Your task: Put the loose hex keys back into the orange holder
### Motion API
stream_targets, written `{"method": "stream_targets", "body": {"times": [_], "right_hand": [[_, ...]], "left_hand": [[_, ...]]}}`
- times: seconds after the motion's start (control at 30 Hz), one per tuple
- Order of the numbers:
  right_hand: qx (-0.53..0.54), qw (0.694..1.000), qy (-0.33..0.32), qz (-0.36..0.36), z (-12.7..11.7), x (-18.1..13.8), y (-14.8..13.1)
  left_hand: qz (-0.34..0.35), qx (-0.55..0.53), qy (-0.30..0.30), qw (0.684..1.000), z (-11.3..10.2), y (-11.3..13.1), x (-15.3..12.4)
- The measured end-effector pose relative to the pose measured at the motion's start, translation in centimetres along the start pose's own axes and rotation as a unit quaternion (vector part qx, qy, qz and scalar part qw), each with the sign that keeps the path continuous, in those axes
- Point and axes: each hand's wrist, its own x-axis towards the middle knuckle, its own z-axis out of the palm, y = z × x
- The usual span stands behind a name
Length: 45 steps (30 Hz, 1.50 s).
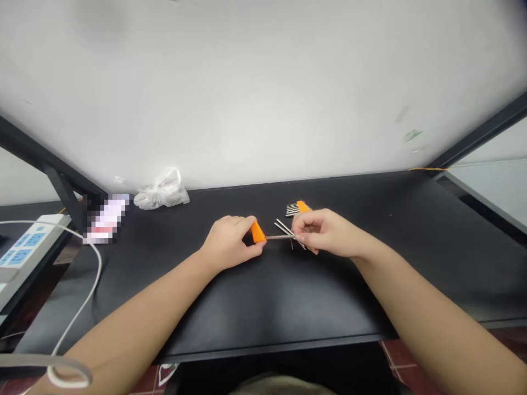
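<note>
My left hand (233, 241) pinches an orange plastic holder (258, 231) between thumb and fingers, above the middle of the black table. My right hand (319, 231) is closed on the far end of a thin metal rod (279, 237), which lies level and meets the holder's right side. Whether the rod's tip sits inside the holder I cannot tell. Several loose metal rods (284, 226) lie under and beside my right fingertips, partly hidden by them. Just behind that hand rests a second orange holder (303, 206), with several metal rods in a row pointing left.
At the back left of the black table (263, 307) lie a crumpled clear plastic bag (162, 191) and a phone with a blurred screen (107, 218). A white power strip (31, 247) stands at the left. Its white cable (99, 269) loops near my left forearm. A pale wall (263, 99) rises behind.
</note>
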Motion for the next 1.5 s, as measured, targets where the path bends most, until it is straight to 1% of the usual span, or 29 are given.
{"method": "stream_targets", "body": {"times": [0.07, 0.17, 0.27, 0.33, 0.37, 0.43, 0.47, 0.5, 0.53, 0.57, 0.63, 0.73, 0.8, 0.87, 1.0, 1.07, 1.13, 1.17, 1.27, 1.33, 1.37, 1.43, 1.5], "right_hand": [[0.028, 0.999, -0.002, 0.02, 0.3, 0.2, 0.3], [0.068, 0.997, -0.006, 0.046, 1.4, 0.8, 1.0], [0.064, 0.996, -0.006, 0.068, 3.0, 1.4, 1.5], [0.027, 0.996, -0.01, 0.079, 4.0, 1.6, 1.5], [-0.011, 0.998, -0.007, 0.069, 4.3, 1.6, 1.4], [-0.125, 0.992, 0.011, 0.005, 4.4, 1.4, 1.1], [-0.192, 0.98, 0.028, -0.041, 4.2, 1.2, 1.0], [-0.256, 0.962, 0.047, -0.085, 3.7, 1.1, 0.9], [-0.312, 0.941, 0.065, -0.118, 3.1, 0.9, 0.9], [-0.356, 0.921, 0.084, -0.133, 2.5, 0.8, 1.0], [-0.421, 0.894, 0.097, -0.118, 1.0, 0.6, 1.3], [-0.471, 0.876, 0.056, -0.083, -0.2, 0.5, 2.0], [-0.486, 0.871, 0.034, -0.068, -0.2, 0.6, 2.2], [-0.504, 0.861, 0.032, -0.064, 0.3, 0.7, 2.2], [-0.563, 0.821, 0.054, -0.078, 1.2, 0.8, 1.9], [-0.577, 0.81, 0.066, -0.079, 1.3, 0.8, 1.7], [-0.566, 0.816, 0.081, -0.084, 1.2, 0.8, 1.6], [-0.546, 0.828, 0.09, -0.089, 1.0, 0.8, 1.5], [-0.434, 0.887, 0.114, -0.106, 0.7, 0.6, 1.3], [-0.346, 0.925, 0.113, -0.109, 0.6, 0.5, 1.0], [-0.311, 0.938, 0.106, -0.109, 0.6, 0.4, 0.9], [-0.266, 0.954, 0.087, -0.11, 0.6, 0.3, 0.7], [-0.248, 0.959, 0.071, -0.114, 0.7, 0.3, 0.7]], "left_hand": [[0.017, 0.013, 0.002, 1.0, 0.0, 0.1, 0.0], [0.042, 0.029, 0.024, 0.998, 0.2, 0.4, -0.1], [0.048, 0.039, 0.04, 0.997, 0.3, 0.7, -0.1], [0.044, 0.046, 0.037, 0.997, 0.3, 0.8, -0.1], [0.04, 0.049, 0.034, 0.997, 0.3, 0.8, -0.1], [0.03, 0.051, 0.026, 0.998, 0.2, 0.8, 0.0], [0.025, 0.049, 0.023, 0.998, 0.2, 0.7, 0.0], [0.021, 0.045, 0.021, 0.999, 0.1, 0.7, 0.0], [0.017, 0.04, 0.019, 0.999, 0.1, 0.7, 0.1], [0.014, 0.035, 0.017, 0.999, 0.1, 0.6, 0.1], [0.008, 0.027, 0.011, 1.0, 0.1, 0.6, 0.2], [0.003, 0.021, 0.003, 1.0, 0.1, 0.7, 0.3], [0.002, 0.018, 0.0, 1.0, 0.2, 0.7, 0.3], [-0.001, 0.014, -0.001, 1.0, 0.2, 0.8, 0.3], [-0.01, 0.013, 0.001, 1.0, 0.2, 0.9, 0.3], [-0.014, 0.012, 0.001, 1.0, 0.2, 0.8, 0.3], [-0.017, 0.013, 0.001, 1.0, 0.2, 0.8, 0.3], [-0.019, 0.014, 0.002, 1.0, 0.2, 0.8, 0.3], [-0.022, 0.019, 0.0, 1.0, 0.2, 0.6, 0.2], [-0.019, 0.021, -0.001, 1.0, 0.2, 0.5, 0.1], [-0.018, 0.022, -0.001, 1.0, 0.2, 0.5, 0.1], [-0.017, 0.023, 0.0, 1.0, 0.2, 0.4, 0.1], [-0.017, 0.024, 0.001, 1.0, 0.2, 0.4, 0.1]]}}
